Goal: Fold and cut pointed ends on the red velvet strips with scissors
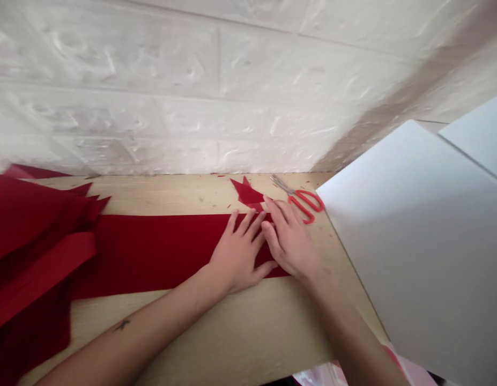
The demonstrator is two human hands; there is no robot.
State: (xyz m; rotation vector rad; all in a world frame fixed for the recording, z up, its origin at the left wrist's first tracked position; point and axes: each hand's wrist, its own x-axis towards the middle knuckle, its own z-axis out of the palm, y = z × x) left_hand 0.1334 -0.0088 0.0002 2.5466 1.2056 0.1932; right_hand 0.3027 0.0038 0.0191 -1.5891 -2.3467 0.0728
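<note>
A long strip of dark red material (151, 252) lies flat across the wooden table. My left hand (242, 252) rests palm down on it near its right end, fingers spread. Just to the right, my right hand (290, 241) lies over the strip's right end, fingers stretched out and partly hiding it. Small pointed red scraps (247, 193) sit just beyond my fingertips. Scissors with red handles (302, 203) lie on the table behind my right hand.
Heaped red material (35, 230) covers the left side of the table (232, 332). A large white board (425, 241) stands at the right. A white brick-patterned wall (184, 86) rises behind. Tiny red bits lie along the back edge.
</note>
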